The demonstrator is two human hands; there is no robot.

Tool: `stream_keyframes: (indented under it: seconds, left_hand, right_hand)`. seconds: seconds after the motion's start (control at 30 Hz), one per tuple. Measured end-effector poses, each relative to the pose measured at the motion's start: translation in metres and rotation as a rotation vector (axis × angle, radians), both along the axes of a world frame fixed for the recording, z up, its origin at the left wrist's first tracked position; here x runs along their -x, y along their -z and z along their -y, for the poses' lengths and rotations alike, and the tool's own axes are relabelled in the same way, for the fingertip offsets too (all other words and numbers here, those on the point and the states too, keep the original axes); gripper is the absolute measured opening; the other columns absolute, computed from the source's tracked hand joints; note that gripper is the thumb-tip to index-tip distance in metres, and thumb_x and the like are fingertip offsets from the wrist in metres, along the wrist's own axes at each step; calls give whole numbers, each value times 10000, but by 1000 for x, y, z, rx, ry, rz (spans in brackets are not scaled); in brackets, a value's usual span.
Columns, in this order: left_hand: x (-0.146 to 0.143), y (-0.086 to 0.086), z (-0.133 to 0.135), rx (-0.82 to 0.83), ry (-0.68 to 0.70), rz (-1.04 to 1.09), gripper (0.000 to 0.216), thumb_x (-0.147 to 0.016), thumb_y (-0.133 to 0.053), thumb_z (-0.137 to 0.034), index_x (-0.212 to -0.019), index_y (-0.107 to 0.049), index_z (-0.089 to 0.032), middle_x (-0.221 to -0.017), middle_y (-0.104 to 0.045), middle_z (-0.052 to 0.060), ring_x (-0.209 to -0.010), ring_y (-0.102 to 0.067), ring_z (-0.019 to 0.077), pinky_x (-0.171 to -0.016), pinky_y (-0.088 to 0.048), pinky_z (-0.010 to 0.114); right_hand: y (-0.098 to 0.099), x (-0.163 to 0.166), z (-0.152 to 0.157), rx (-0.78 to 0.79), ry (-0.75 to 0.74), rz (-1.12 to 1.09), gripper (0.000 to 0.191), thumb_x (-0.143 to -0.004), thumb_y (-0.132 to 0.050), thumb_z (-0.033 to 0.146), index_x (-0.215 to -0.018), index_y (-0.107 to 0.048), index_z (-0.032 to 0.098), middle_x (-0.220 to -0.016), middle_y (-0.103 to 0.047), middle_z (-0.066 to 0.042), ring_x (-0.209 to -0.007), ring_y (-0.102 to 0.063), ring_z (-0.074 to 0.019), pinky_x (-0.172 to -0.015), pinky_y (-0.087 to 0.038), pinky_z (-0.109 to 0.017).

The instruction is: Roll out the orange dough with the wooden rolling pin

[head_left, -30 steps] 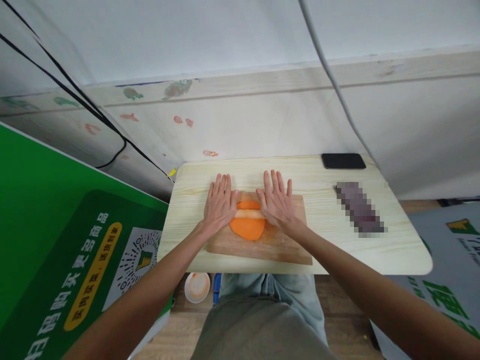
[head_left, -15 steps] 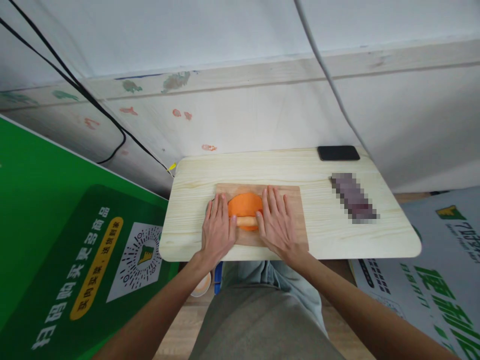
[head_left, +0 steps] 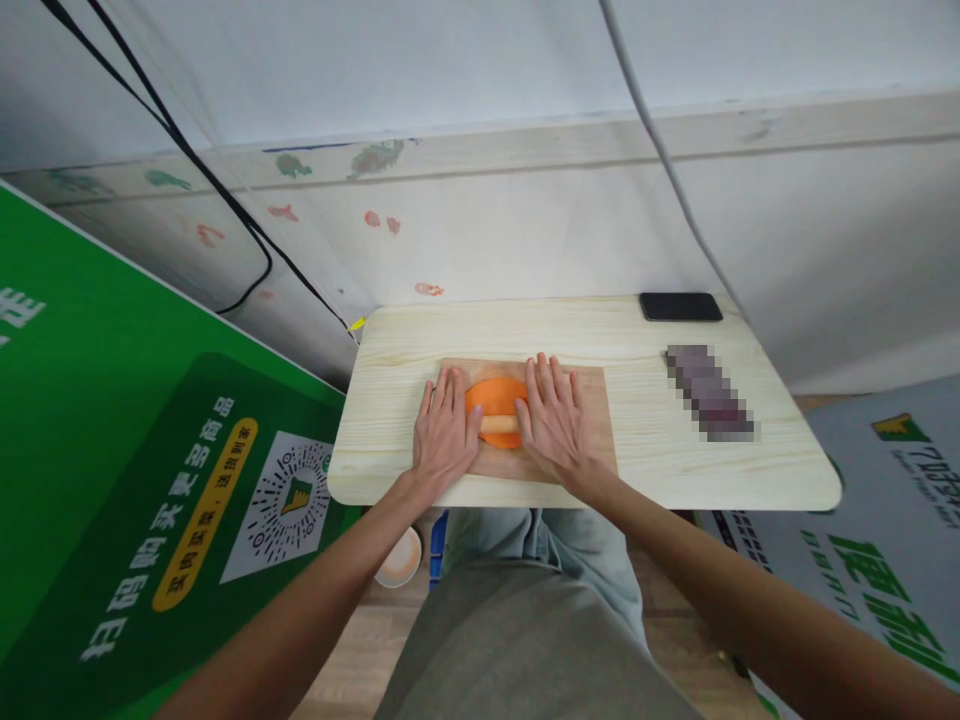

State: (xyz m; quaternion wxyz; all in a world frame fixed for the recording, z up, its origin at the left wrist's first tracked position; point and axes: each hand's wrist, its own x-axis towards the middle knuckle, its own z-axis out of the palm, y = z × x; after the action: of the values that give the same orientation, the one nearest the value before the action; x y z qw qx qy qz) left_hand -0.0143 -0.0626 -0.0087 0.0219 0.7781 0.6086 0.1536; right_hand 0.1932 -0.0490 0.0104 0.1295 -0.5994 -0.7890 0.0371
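A flat round of orange dough [head_left: 496,396] lies on a brown wooden board [head_left: 592,420] on a pale wooden table [head_left: 637,470]. A small wooden rolling pin [head_left: 499,424] lies across the dough's near part. My left hand [head_left: 445,432] presses flat on the pin's left end, fingers stretched out. My right hand [head_left: 555,422] presses flat on its right end, fingers out as well. Most of the pin is hidden under my palms.
A black phone [head_left: 681,306] lies at the table's far right corner, with a blurred dark object [head_left: 709,392] nearer on the right. A green printed sign [head_left: 150,480] leans at the left. A small cup [head_left: 400,560] sits on the floor under the table. Cables hang along the wall.
My hands rolled the pin back toward me over the dough, then slightly forward again. The dough now shows mostly beyond the pin instead of in front of it.
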Motion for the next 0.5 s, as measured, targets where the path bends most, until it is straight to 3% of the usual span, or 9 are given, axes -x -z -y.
stream_keyframes:
  seconds: [0.2,0.33,0.5]
  left_hand:
    - [-2,0,-45,1,-9,-8,711,-1153,-272,-419,-1726,-281,2,-1740,-421,269,-1698,-284,348,-1378,-258,601]
    - [-3,-3,-72,50,-5,-34,728,-1159,-248,-446,-1717,-285,21,-1776,-361,258,-1710,-245,349,-1394,-218,584]
    - [-2,-10,-100,119,1,-71,716,-1164,-193,-448,-1751,-220,-40,-1825,-284,195,-1734,-158,302,-1415,-163,545]
  right_hand:
    - [0,2,-38,31,16,35,723,-1152,-288,400,-1803,-122,135,-1851,-181,-179,-1719,-145,-362,-1364,-87,-639]
    - [0,3,-65,72,56,10,708,-1161,-249,450,-1797,-180,146,-1853,-170,-183,-1716,-155,-367,-1357,-98,-650]
    - [-2,6,-93,72,93,-29,704,-1164,-191,461,-1797,-179,152,-1857,-174,-173,-1718,-154,-343,-1361,-101,-631]
